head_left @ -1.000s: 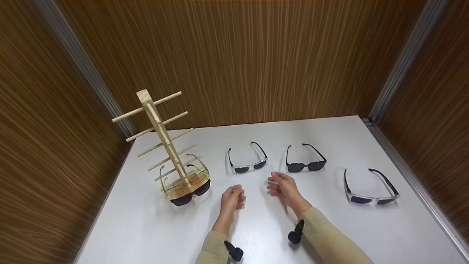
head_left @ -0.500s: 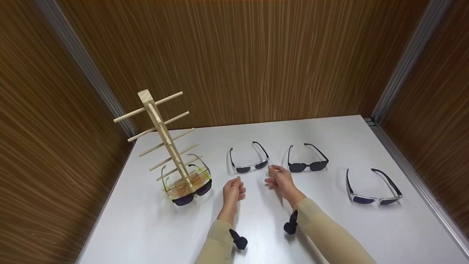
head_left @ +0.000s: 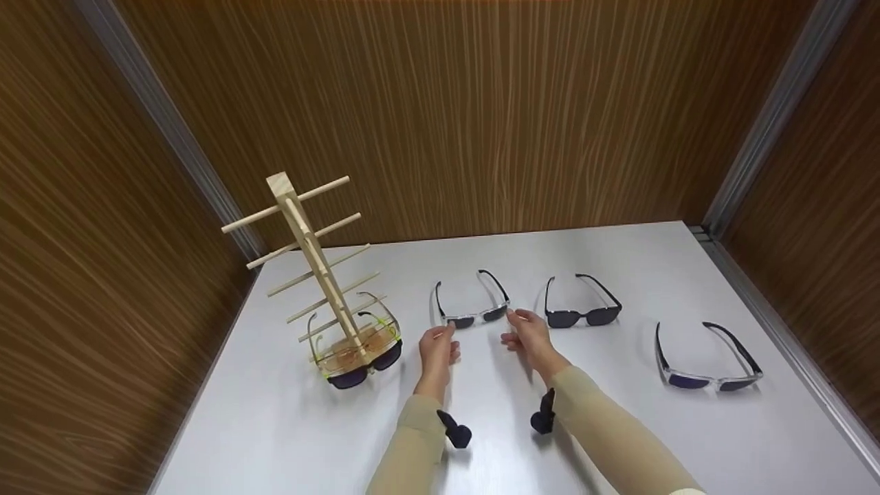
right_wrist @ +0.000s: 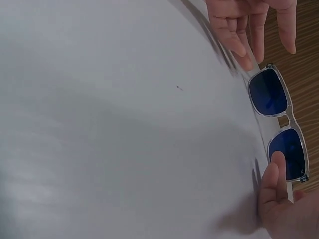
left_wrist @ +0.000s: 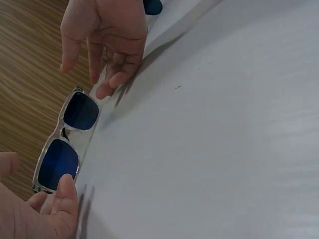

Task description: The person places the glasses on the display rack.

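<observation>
- Curving loosely and holding nothing, the left hand [head_left: 436,347] is at one end of the clear-framed sunglasses [head_left: 479,317]; I can't tell whether it touches.
- The right hand [head_left: 531,337], equally relaxed and unfilled, sits by the other end.
- That pair lies between them on the table [head_left: 309,440].
- Lopsided pushing could skid it toward the black sunglasses [head_left: 584,317].

White and beige against striped brown
Clear-framed sunglasses [left_wrist: 62,150] show blue lenses; black sunglasses [head_left: 566,319], dark lenses; rack [head_left: 319,265] beige; surface [head_left: 275,433] white; sleeves [head_left: 608,430] tan; back panel [head_left: 481,124] brown with lighter vertical streaks.
</observation>
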### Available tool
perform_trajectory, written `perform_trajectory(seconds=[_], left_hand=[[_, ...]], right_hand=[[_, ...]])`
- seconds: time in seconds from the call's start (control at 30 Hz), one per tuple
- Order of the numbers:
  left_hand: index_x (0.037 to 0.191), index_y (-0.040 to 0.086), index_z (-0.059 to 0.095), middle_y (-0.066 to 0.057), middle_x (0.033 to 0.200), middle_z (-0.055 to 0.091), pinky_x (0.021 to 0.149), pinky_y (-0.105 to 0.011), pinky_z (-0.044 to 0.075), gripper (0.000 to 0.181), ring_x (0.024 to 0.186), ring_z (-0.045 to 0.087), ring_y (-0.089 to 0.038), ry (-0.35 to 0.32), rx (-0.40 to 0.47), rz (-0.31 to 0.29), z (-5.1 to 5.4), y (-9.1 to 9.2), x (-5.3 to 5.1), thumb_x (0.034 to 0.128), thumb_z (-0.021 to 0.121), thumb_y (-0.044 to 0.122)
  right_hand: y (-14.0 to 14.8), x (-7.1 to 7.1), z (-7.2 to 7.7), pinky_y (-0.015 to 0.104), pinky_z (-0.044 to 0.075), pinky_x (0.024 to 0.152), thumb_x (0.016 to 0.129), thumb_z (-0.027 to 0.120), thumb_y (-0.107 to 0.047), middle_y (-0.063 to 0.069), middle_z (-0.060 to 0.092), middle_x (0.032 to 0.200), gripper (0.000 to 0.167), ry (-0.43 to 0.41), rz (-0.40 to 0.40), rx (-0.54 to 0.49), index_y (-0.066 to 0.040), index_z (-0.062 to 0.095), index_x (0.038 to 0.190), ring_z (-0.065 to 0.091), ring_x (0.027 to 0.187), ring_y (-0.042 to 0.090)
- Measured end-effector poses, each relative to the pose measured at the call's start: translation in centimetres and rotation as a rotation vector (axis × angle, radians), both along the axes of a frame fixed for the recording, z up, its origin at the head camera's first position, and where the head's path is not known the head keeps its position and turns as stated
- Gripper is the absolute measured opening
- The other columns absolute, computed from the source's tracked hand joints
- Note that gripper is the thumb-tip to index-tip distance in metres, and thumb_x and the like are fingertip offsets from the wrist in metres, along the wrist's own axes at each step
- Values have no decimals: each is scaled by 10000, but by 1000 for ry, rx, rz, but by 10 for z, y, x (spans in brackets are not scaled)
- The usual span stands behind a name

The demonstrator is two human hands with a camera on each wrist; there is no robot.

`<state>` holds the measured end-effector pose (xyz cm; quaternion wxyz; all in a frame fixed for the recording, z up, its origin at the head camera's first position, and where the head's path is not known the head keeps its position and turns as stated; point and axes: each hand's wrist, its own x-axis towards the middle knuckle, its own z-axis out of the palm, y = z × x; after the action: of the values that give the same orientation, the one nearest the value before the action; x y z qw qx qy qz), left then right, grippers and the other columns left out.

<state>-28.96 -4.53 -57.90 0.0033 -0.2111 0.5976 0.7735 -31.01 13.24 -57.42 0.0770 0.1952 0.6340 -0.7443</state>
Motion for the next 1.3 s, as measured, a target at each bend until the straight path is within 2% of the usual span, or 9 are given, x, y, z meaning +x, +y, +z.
perform_trajectory(seconds=[0.13, 0.4, 0.6, 0.73, 0.9, 1.07, 1.3], left_hand=[[1076, -15, 516, -171, 906, 559, 505, -228, 451, 313, 623, 542, -143, -2, -1, 15, 3, -3, -10, 884, 635, 200], [1041, -14, 524, -131, 856, 516, 518, -244, 444, 305, 638, 514, -153, -48, 26, 6, 9, -4, -25, 895, 616, 237], [1049, -30, 516, -123, 814, 491, 497, -240, 431, 275, 628, 504, -155, -43, 26, 19, 5, 0, -26, 918, 566, 207], [1048, -35, 524, -130, 806, 505, 520, -253, 451, 262, 651, 516, -167, -18, -12, 22, 2, 2, -28, 921, 546, 194], [990, -36, 524, -90, 717, 485, 468, -220, 413, 209, 593, 489, -142, 8, -21, 30, 0, 3, -28, 909, 556, 154], [976, -25, 535, -72, 700, 469, 462, -218, 399, 188, 583, 480, -141, -10, -36, 12, -2, 3, -28, 917, 546, 153], [1006, -42, 564, -55, 676, 470, 443, -205, 392, 223, 555, 479, -118, -26, -66, 0, -2, 1, -31, 919, 540, 162]], right_hand=[[0, -7, 3, 259, 517, 518, 942, 555, -233, 275, 493, 1178, 540, 4, 7, 4, 13, 348, 1377, 627, 577, 157], [1, -20, 10, 261, 509, 530, 944, 551, -248, 242, 478, 1224, 547, -9, 31, 17, 16, 349, 1378, 587, 557, 123], [-1, -24, 8, 268, 504, 533, 951, 538, -236, 218, 514, 1145, 498, -23, 45, 59, 32, 388, 1343, 571, 555, 132], [-4, -26, 7, 269, 493, 514, 950, 535, -232, 185, 561, 953, 457, -7, 48, 108, 53, 441, 1295, 563, 543, 139], [-4, -29, 8, 270, 486, 506, 951, 534, -225, 116, 543, 766, 460, -8, 56, 110, 76, 440, 1286, 557, 537, 145], [-1, -30, 9, 272, 478, 525, 956, 518, -207, 94, 528, 732, 468, -21, 61, 125, 100, 422, 1296, 540, 534, 143], [-3, -31, 11, 287, 495, 577, 950, 527, -189, 122, 537, 818, 450, -27, 71, 146, 98, 434, 1283, 539, 548, 138]])
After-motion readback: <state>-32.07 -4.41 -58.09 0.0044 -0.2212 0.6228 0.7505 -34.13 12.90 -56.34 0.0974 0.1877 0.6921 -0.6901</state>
